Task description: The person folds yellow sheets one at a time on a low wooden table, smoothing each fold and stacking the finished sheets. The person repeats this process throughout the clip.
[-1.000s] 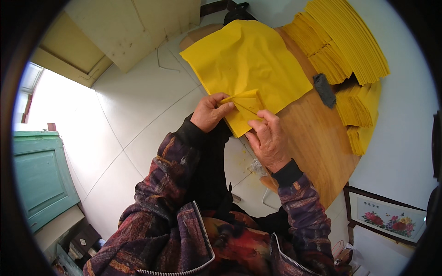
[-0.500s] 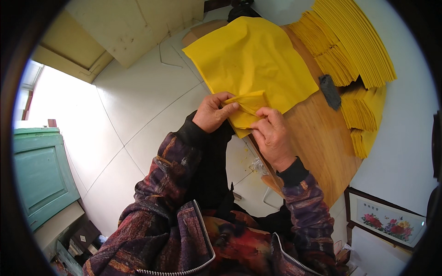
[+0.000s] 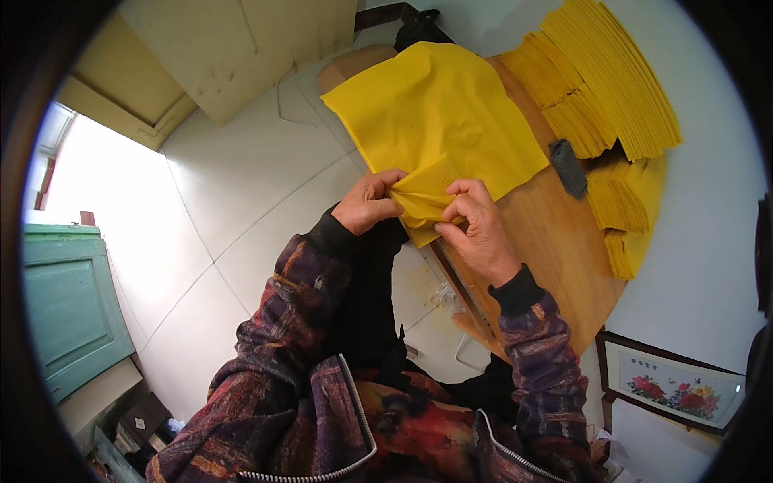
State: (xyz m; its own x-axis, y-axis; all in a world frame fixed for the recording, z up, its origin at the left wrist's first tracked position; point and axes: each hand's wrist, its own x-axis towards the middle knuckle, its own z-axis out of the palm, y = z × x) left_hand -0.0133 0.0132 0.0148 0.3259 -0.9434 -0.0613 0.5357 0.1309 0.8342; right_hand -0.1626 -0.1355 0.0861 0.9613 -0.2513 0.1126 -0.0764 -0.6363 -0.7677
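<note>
A large yellow sheet of soft, cloth-like material [image 3: 443, 105] lies over the far left end of the wooden table [image 3: 555, 258]. Its near end is bunched and folded up between my hands, at the table's left edge. My left hand [image 3: 369, 203] pinches the left side of this fold between thumb and fingers. On the other side, my right hand [image 3: 477, 229] has its thumb and fingertips closed on the fold's right edge. The layers under the fingers are partly hidden.
Tall stacks of folded yellow sheets [image 3: 616, 88] stand along the table's far right, with smaller stacks [image 3: 618, 197] nearer. A dark grey block-like object [image 3: 568, 169] lies beside them. A framed flower picture [image 3: 672, 382] is at lower right, a green cabinet [image 3: 76, 298] at left.
The fold between my hands has opened out into a taller flap that leans away. My right fingers have shifted slightly along its edge. The whole view has moved a little.
</note>
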